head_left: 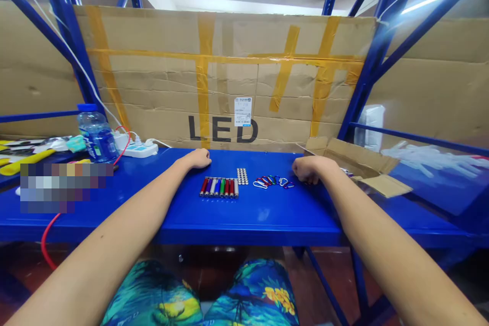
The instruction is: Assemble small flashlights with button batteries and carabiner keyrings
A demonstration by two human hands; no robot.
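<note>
My left hand [199, 158] rests as a loose fist on the blue table, behind a row of small cylinder flashlights [219, 187] in red, blue, green and silver. Nothing shows in its curled fingers. To the right of the flashlights lies a tight block of small round button cells [242, 176]. Farther right, several coloured carabiners [272, 181] lie fanned out side by side. Just beyond their right end is my right hand [306, 169], its fingers curled down against the tabletop. Whether those fingers hold something is hidden from view.
An open cardboard box [355, 160] stands right of my right hand, beside clear plastic strips [414, 160]. At the left are a blue-capped bottle [95, 135], a white power strip [141, 148] and a yellow-handled tool [28, 162]. A large cardboard sheet [164, 81] closes off the back.
</note>
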